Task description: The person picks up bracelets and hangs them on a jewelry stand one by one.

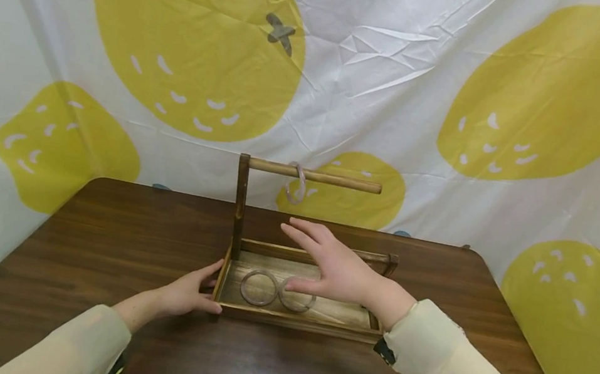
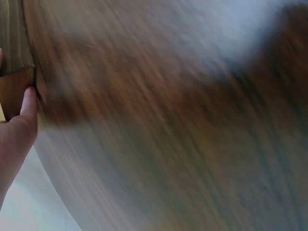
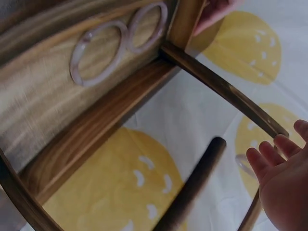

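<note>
A wooden jewelry stand has a shallow tray (image 1: 299, 323), a tall post (image 1: 241, 204) at its left end and an upper bar (image 1: 348, 183). My left hand (image 1: 185, 293) holds the tray's left end, thumb at the front corner. One translucent bangle (image 1: 302, 186) hangs on the upper bar. Inside the tray a second bangle (image 1: 257, 304) and a third bangle (image 1: 296, 310) lie side by side. Above the tray my right hand (image 1: 345, 273) hovers with fingers extended, holding nothing. In the right wrist view its fingertips (image 3: 257, 161) overlap the post's end and hanging bangle.
A lower bar (image 1: 376, 258) stands at the stand's back right, partly hidden by my right hand. The stand sits on a dark brown table (image 1: 157, 238). Behind hangs a white cloth (image 1: 380, 52) with yellow fruit prints.
</note>
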The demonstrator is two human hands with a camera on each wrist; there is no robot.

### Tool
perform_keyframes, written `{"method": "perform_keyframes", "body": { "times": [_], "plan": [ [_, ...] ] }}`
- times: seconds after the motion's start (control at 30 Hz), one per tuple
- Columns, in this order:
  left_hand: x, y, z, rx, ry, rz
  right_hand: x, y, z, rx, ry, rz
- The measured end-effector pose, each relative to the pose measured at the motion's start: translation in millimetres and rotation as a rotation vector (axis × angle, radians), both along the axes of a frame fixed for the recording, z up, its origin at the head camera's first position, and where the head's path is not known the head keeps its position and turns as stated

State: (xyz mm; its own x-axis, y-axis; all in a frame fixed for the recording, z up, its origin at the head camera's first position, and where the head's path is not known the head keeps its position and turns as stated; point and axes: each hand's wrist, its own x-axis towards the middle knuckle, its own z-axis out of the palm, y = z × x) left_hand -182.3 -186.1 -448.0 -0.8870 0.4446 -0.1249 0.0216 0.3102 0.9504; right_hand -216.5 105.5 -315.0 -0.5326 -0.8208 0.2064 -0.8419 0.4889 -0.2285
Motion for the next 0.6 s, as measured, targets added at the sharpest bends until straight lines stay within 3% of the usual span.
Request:
{"method": "perform_keyframes", "body": {
  "times": [0.2, 0.4, 0.6],
  "plan": [
    [-0.3, -4.5, -3.4, -0.002, 0.002, -0.016, 2.8, -5, -11.3, 0.024, -0.054, 0.004],
    [1.9, -6.8, -0.5, -0.121, 0.004, 0.028, 4.2, -9, -20.1, 0.065, -0.128, 0.012],
    [1.9, -5.7, 1.9, -0.134, 0.009, 0.028, 3.7, -11, -31.0, 0.076, -0.124, 0.018]
  ]
}}
